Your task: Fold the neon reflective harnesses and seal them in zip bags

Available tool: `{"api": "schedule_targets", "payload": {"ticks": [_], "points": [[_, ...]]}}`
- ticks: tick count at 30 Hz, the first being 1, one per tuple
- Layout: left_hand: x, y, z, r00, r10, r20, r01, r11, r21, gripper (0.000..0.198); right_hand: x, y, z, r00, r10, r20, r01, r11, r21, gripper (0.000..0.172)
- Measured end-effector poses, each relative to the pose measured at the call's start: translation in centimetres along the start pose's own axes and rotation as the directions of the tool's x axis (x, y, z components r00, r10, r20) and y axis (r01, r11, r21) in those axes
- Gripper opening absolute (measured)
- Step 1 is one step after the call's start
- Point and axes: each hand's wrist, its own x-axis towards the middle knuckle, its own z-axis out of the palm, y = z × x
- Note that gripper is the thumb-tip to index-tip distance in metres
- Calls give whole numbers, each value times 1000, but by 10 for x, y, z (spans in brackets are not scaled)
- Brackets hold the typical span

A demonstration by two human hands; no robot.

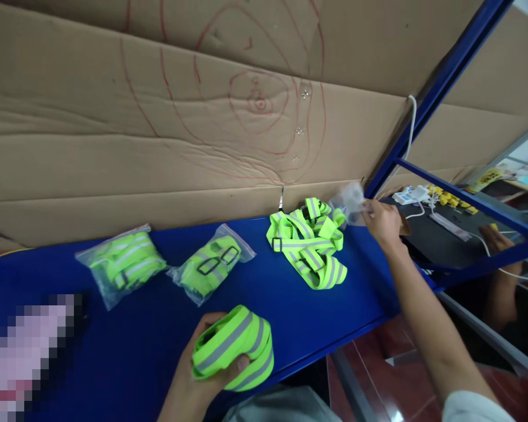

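Note:
My left hand (202, 375) is wrapped round a coiled reflective strap (237, 349), neon yellow-green with grey stripes, above the front edge of the blue table (145, 351). Stretched out to the back right, my right hand (383, 221) has its fingers closed on a clear plastic bag (352, 199). Just left of that bag lies a loose heap of reflective straps (308, 243) with black buckles. Two packed bags of folded straps lie further left: one bag (129, 258) at the far left, and another bag (213, 261) with two black buckles showing.
A cardboard wall (92, 158) with red pen rings stands behind the table. To the right rises a blue metal frame (440, 99) with a white cable. Past it, a dark table (449, 228) bears a power strip and yellow items. A co-worker's hand (499, 246) shows there.

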Motion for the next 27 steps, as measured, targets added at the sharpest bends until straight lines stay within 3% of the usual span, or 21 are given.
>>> {"api": "schedule_targets", "payload": {"ticks": [2, 3, 6, 9, 13, 15, 20, 25, 27], "points": [[15, 19, 9, 998, -53, 37, 53, 999, 7, 56, -5, -58, 15, 995, 21, -96, -21, 1000, 7, 22], [23, 29, 13, 991, -70, 111, 66, 997, 39, 56, -11, -91, 24, 993, 35, -117, -30, 999, 39, 24], [49, 53, 23, 967, -72, 243, 50, 994, 98, 59, -34, -182, 53, 990, -126, 55, 105, 952, 287, 22], [69, 60, 25, 935, -158, 319, 145, 987, 62, 70, -54, -228, 74, 953, -243, 182, 98, 813, 574, 17], [76, 54, 25, 803, -275, 528, 405, 903, -145, 67, -68, -229, 78, 904, -111, 413, -251, 646, 721, 22], [76, 52, 27, 800, -261, 540, 415, 891, -185, 69, -69, -225, 71, 881, -104, 462, -305, 620, 723, 20], [81, 56, 21, 885, -220, 411, 343, 904, -255, 75, -62, -218, 56, 846, -362, 391, -88, 629, 772, 9], [88, 46, 14, 917, -190, 350, 313, 889, -336, 70, -64, -207, 66, 921, -338, 192, 176, 803, 569, 19], [88, 40, 16, 934, -186, 304, 278, 916, -291, 72, -68, -207, 69, 916, -390, 94, 307, 833, 460, 30]]}}
